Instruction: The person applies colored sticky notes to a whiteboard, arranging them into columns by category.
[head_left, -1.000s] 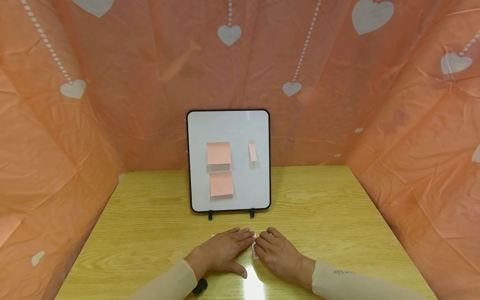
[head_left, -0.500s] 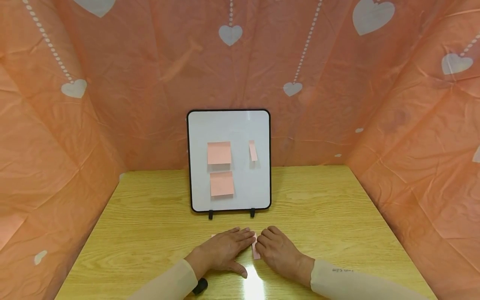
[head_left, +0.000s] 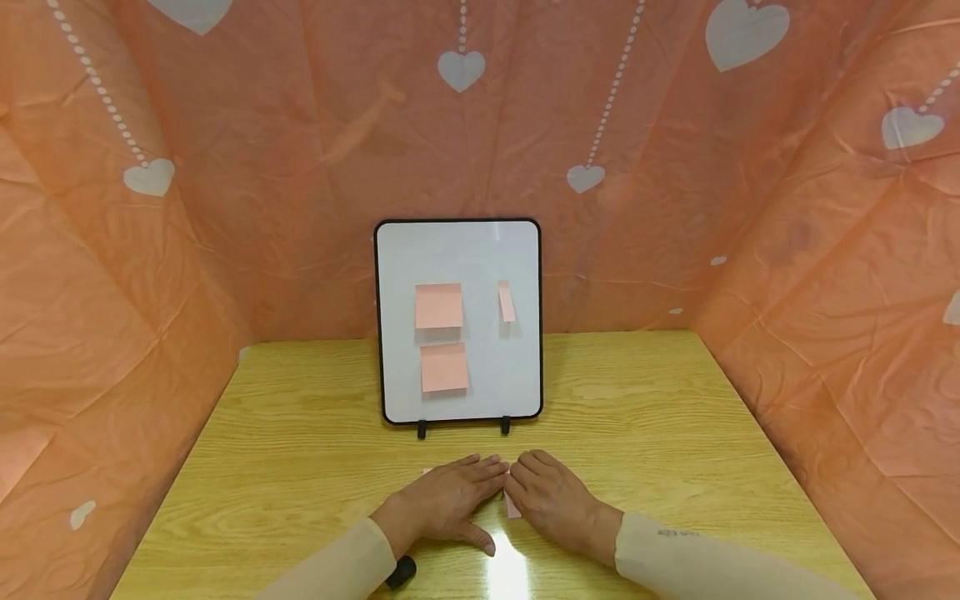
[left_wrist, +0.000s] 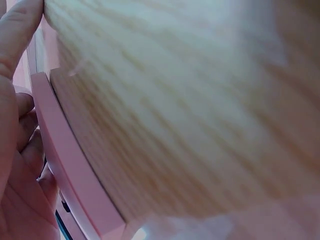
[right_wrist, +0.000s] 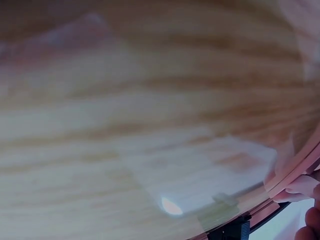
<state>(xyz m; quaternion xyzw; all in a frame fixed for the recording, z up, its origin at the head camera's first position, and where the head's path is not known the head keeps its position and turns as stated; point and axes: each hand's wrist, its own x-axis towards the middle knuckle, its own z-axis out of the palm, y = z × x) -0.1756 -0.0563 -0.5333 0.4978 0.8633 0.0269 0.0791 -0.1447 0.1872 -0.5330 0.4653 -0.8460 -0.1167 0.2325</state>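
My left hand (head_left: pixel 447 500) lies palm down with straight fingers over a pad of pink sticky notes, most of which it hides. In the left wrist view, the pad (left_wrist: pixel 75 165) shows as a thick pink edge beside the fingers. A narrow part of a pink sticky note (head_left: pixel 513 507) shows between my two hands. My right hand (head_left: pixel 557 502) has curled fingers and pinches at this part's upper end, right beside the left fingertips. In the right wrist view, the right fingers (right_wrist: pixel 312 217) show at the far right, close to a pink edge.
A black-framed whiteboard (head_left: pixel 495 367) stands on small black feet behind the hands. Two square pink notes (head_left: pixel 438 306) and a narrow pink strip (head_left: pixel 506 302) are stuck on it. A small black object (head_left: pixel 402 572) is beside the left sleeve on the wooden table (head_left: pixel 637 433).
The right hand first slides slightly right, uncovering more of the narrow pink part, then moves forward and left over its upper end. The left hand stays in place.
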